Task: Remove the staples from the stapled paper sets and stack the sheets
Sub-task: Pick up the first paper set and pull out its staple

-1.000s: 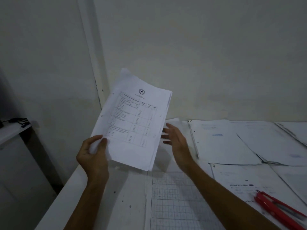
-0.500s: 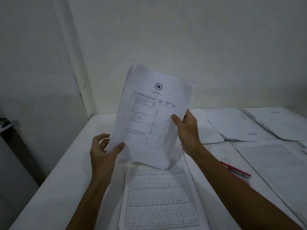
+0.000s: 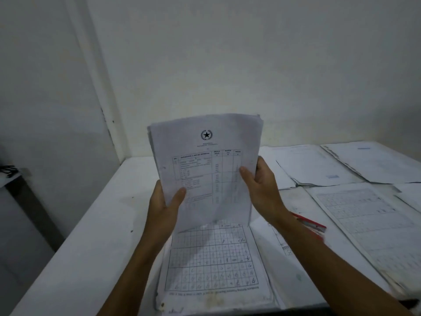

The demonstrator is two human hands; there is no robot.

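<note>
Near the white table's (image 3: 95,224) front edge, a paper set (image 3: 205,165) is held upright, gripped at its sides by the left hand (image 3: 165,201) and right hand (image 3: 262,185), above a grid sheet (image 3: 211,263).

White paper set (image 3: 205,160) with a black star emblem and table; red tool (image 3: 313,226); white surface (image 3: 91,236)

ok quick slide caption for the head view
Both hands, left and right, hold a paper set upright above a grid sheet on the table.
</note>
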